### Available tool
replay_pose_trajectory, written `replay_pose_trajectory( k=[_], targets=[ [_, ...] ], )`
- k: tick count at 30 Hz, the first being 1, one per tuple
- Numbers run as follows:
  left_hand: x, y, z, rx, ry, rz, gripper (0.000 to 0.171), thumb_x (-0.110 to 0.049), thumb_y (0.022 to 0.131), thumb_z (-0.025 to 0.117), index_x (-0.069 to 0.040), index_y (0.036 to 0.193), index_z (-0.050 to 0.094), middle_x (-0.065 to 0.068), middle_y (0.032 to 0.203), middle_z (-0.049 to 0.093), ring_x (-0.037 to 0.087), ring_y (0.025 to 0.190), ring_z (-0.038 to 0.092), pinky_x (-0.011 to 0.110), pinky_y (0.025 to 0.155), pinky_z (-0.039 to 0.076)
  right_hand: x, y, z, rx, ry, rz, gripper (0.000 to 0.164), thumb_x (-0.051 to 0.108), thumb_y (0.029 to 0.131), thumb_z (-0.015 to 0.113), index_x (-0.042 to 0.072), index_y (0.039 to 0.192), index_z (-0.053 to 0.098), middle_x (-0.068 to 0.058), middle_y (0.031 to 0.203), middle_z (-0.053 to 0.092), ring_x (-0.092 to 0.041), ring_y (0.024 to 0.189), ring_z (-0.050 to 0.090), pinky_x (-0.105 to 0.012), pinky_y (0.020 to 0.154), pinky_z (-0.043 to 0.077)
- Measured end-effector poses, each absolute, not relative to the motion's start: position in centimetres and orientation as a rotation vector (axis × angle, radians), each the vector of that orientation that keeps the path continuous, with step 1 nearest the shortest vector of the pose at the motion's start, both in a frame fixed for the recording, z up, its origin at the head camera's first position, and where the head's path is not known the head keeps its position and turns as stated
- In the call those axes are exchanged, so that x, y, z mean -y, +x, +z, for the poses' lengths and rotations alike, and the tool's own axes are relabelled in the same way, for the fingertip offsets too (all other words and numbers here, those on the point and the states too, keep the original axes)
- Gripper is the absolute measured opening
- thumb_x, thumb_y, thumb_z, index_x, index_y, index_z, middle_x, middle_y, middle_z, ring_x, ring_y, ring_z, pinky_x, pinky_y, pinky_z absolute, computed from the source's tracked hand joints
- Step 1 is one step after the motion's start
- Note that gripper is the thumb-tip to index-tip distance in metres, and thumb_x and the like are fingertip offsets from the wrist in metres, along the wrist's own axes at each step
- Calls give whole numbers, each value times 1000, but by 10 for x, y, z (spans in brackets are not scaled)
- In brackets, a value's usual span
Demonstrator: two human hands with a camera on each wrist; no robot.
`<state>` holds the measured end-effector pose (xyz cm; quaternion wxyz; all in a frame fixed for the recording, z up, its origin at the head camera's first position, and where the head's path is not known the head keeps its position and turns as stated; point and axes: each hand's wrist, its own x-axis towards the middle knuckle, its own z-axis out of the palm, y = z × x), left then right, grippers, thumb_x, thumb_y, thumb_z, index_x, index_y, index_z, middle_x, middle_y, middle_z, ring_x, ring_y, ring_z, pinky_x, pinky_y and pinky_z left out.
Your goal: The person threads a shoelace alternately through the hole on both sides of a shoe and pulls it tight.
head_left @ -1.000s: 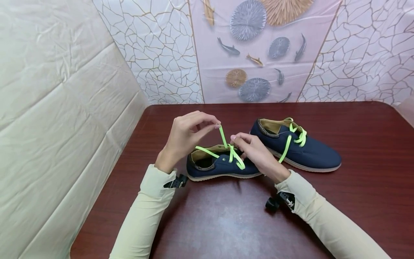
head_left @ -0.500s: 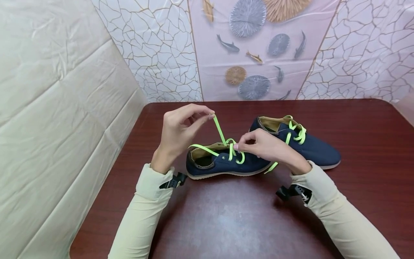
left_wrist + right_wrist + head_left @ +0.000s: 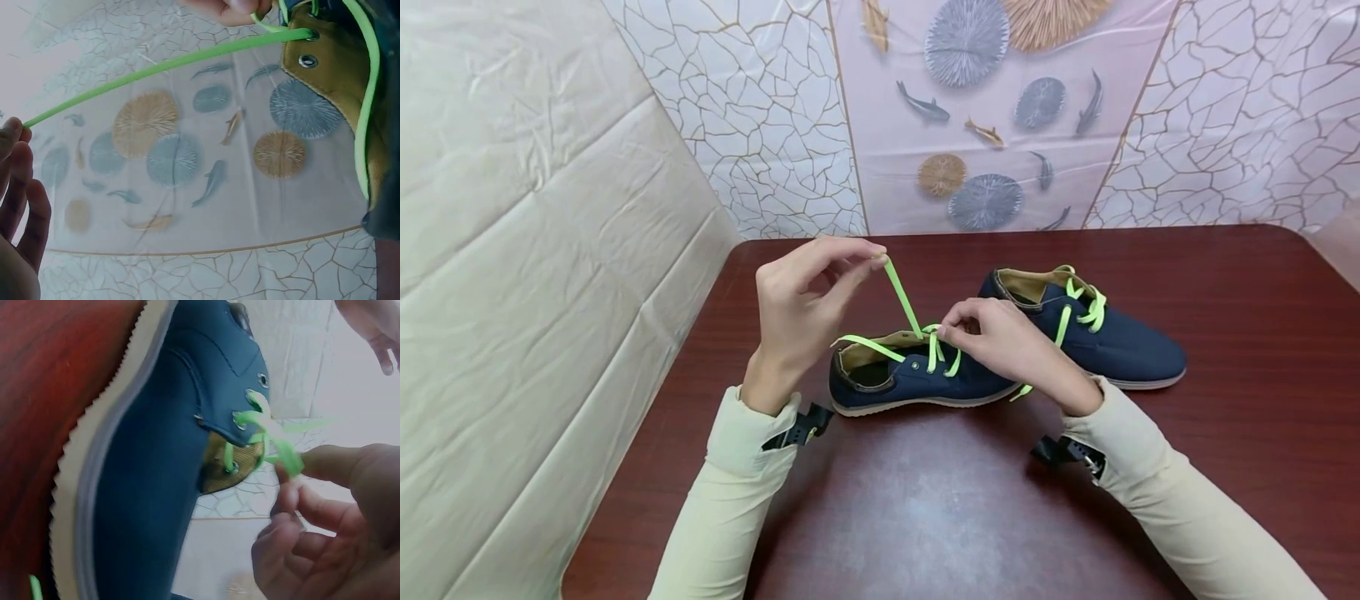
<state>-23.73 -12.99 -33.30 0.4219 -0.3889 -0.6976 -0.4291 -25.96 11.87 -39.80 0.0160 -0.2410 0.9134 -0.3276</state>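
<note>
A navy shoe (image 3: 917, 388) stands on the table, its toe to the right. Between thumb and fingertips my left hand (image 3: 797, 304) pinches one bright green shoelace (image 3: 902, 296), which runs in a straight line up and left from an eyelet (image 3: 311, 35). The eyelet (image 3: 307, 61) beside it has no lace through it. My right hand (image 3: 1000, 337) is over the front of the lacing, thumb and forefinger pinching a loop of lace (image 3: 284, 453). Another length of lace (image 3: 871, 343) trails across the shoe's opening toward the heel.
A second navy shoe (image 3: 1120, 342) with green laces lies behind and right of my right hand, toe to the right. The dark red table (image 3: 917, 517) meets a patterned wall covering (image 3: 775, 125) at the back. A pale quilted cloth (image 3: 550, 292) rises on the left.
My left hand has risen and moved left, drawing out a longer stretch of lace. The right hand moved right, then slightly back left, and the front lace loop now looks smaller.
</note>
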Motion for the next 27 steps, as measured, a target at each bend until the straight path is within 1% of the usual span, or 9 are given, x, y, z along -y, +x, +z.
replay_pose_trajectory(
  k=[4,7,9,13,16,18,23,25,27],
  targets=[
    [128,-235,-330,1713,-960,-1085,14,7,85,84,3,97,79,11,86,78,14,64,64,20,62,48,-115,-251,-396,-2990,-711,-863,12,21,103,68,15,100,79,5,83,72,-12,73,62,-36,69,48],
    [127,-233,-329,1694,-955,-1072,14,8,84,84,3,96,79,11,86,78,14,63,63,20,62,48,-110,-247,-399,-3079,-695,-796,12,25,103,70,17,100,78,6,82,73,-13,70,64,-38,63,49],
    [126,-231,-328,1677,-950,-1063,15,10,84,83,3,96,79,11,86,78,15,63,63,20,61,48,-107,-247,-403,-3119,-703,-807,11,26,102,72,17,98,77,7,81,74,-13,68,64,-38,61,48],
    [124,-229,-328,1643,-949,-1046,16,12,83,82,2,96,79,10,85,78,15,63,64,21,61,48,-104,-248,-410,-3106,-718,-947,11,27,101,74,18,95,76,6,79,75,-11,64,61,-35,59,45],
    [122,-227,-327,1614,-947,-1042,16,12,84,82,2,95,79,10,85,78,16,63,65,21,62,48,-105,-250,-414,-3015,-726,-1067,11,26,101,74,16,94,76,6,78,74,-10,63,58,-33,61,43],
    [122,-225,-326,1593,-938,-1045,15,11,83,83,2,95,79,11,86,78,17,64,65,21,62,48,-106,-253,-415,-2933,-717,-1142,10,23,101,74,15,95,75,5,78,74,-11,65,58,-32,65,43],
    [121,-222,-323,1558,-907,-1080,12,9,84,83,4,94,78,13,87,79,18,62,65,20,62,48,-107,-256,-413,-2787,-662,-1283,8,13,100,68,13,96,75,3,85,76,-14,74,58,-30,73,43],
    [121,-222,-322,1553,-901,-1107,12,10,84,83,5,94,78,13,87,78,17,60,63,20,61,48,-106,-256,-412,-2776,-655,-1313,9,12,101,67,13,96,75,2,88,76,-15,75,58,-30,73,43],
    [121,-221,-322,1554,-899,-1129,13,10,84,83,5,94,78,14,88,79,15,56,61,21,59,48,-104,-255,-411,-2782,-662,-1336,9,14,102,67,13,98,75,2,87,73,-16,76,57,-30,73,43]
  ],
)
